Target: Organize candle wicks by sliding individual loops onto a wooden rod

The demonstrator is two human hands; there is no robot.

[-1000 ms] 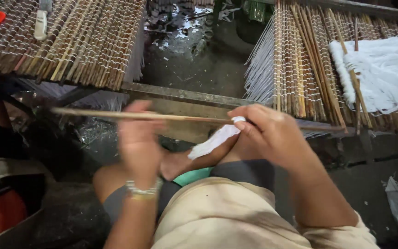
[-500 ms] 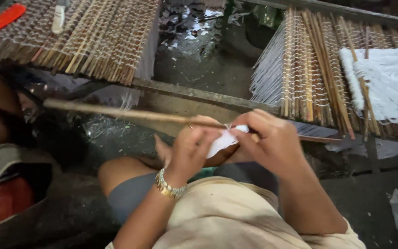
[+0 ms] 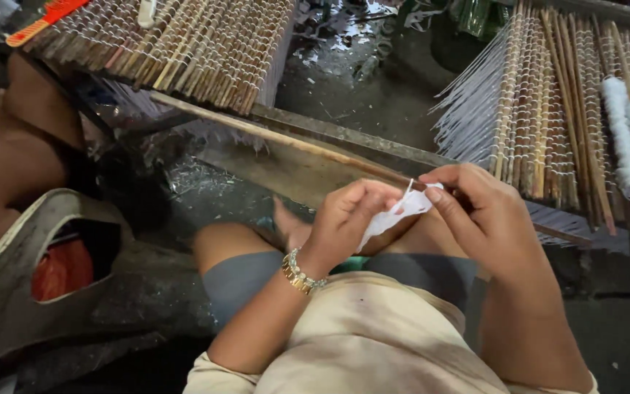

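While the long thin bamboo stick [image 3: 286, 138] is steadied across the lap by the right hand [image 3: 486, 219], whose grip is clamped on it, white thread [image 3: 395, 213] is pinched at it by the left hand [image 3: 348, 219].

No package, label, sign or screen is visible here; only sticks, white thread and mats are seen.

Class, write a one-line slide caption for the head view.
Both hands, left hand and right hand, pinch white threads at a long wooden stick.
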